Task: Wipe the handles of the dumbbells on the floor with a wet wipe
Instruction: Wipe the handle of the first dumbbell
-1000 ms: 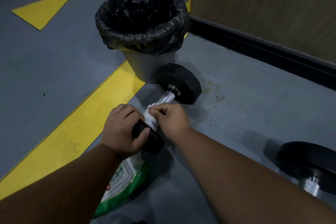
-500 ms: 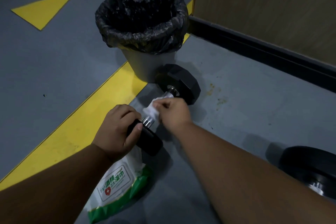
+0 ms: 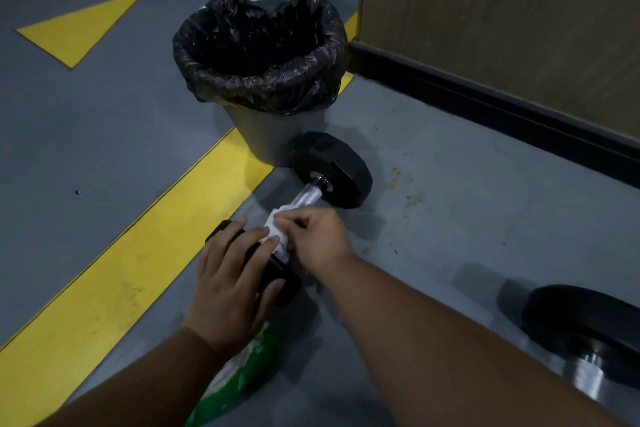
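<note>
A black dumbbell (image 3: pixel 332 172) with a chrome handle (image 3: pixel 309 196) lies on the grey floor just in front of the bin. My right hand (image 3: pixel 317 236) pinches a white wet wipe (image 3: pixel 277 234) wrapped round the near part of the handle. My left hand (image 3: pixel 230 282) rests flat on the dumbbell's near head (image 3: pixel 277 281), its fingers spread over the top. A second dumbbell (image 3: pixel 588 333) lies at the lower right, with part of its chrome handle showing and the rest cut off by the frame edge.
A grey bin (image 3: pixel 263 55) lined with a black bag stands right behind the dumbbell. A green and white wipes packet (image 3: pixel 239 378) lies under my left wrist. A yellow floor stripe (image 3: pixel 121 267) runs diagonally at left. A wooden wall with black skirting (image 3: pixel 485 104) closes the right side.
My right hand slid the wipe back down the handle toward the near head, baring the far chrome. My left hand loosened from a curled grip to flat, spread fingers on the near head.
</note>
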A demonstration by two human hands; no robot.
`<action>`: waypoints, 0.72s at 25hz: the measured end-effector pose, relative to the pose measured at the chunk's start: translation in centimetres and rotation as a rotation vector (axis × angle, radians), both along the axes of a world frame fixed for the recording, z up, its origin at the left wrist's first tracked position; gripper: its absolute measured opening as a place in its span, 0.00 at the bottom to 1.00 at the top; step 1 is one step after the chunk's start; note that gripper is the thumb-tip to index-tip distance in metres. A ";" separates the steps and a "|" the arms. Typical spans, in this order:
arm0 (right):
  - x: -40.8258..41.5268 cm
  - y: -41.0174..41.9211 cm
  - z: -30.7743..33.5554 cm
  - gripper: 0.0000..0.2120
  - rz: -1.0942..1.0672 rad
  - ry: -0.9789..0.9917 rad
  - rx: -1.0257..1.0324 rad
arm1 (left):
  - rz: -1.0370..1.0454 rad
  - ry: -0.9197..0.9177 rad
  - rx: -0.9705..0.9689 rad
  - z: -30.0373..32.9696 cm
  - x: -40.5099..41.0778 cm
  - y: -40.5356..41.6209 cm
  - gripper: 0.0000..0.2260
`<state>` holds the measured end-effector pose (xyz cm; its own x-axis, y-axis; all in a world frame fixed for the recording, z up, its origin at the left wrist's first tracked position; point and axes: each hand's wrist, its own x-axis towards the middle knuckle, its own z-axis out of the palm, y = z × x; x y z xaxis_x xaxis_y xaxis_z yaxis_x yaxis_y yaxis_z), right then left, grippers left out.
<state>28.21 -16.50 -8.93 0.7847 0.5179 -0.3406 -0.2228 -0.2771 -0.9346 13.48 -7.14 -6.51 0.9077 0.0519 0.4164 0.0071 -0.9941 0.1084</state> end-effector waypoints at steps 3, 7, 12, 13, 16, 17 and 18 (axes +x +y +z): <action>2.3 -0.1 1.1 0.07 -0.112 -0.082 -0.054 | 0.021 -0.062 -0.010 -0.4 0.6 -0.1 0.25; -1.0 -0.5 1.4 0.06 -0.006 0.041 -0.044 | 0.019 -0.101 -0.016 -0.6 0.6 -0.2 0.22; 0.4 -0.4 1.1 0.06 -0.008 0.010 -0.009 | 0.033 -0.106 -0.005 -0.4 0.9 -0.4 0.21; 1.5 -0.2 1.0 0.06 -0.079 -0.017 -0.034 | 0.035 -0.101 -0.007 -0.4 0.7 -0.3 0.21; 2.0 -0.2 0.8 0.07 -0.204 0.019 -0.013 | 0.031 -0.096 -0.017 -0.3 0.5 -0.4 0.21; 0.9 -0.4 0.7 0.07 -0.183 0.060 0.023 | 0.032 -0.099 -0.019 -0.3 0.5 -0.4 0.21; -0.6 -0.7 0.8 0.07 -0.123 0.100 0.050 | 0.033 -0.105 -0.018 -0.4 0.6 -0.3 0.21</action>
